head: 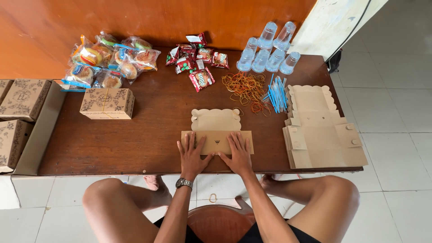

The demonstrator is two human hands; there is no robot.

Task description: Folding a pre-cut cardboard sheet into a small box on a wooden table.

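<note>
Pressing flat with fingers spread, the left hand [192,155] and right hand [237,154] lie side by side on an unfolded brown cardboard box blank [216,132] at the lower centre of the frame, near the front edge of the dark wooden table [148,135]. A stack of flat brown box blanks [320,130] sits to the right, and a closed patterned brown box [107,103] sits to the left.
</note>
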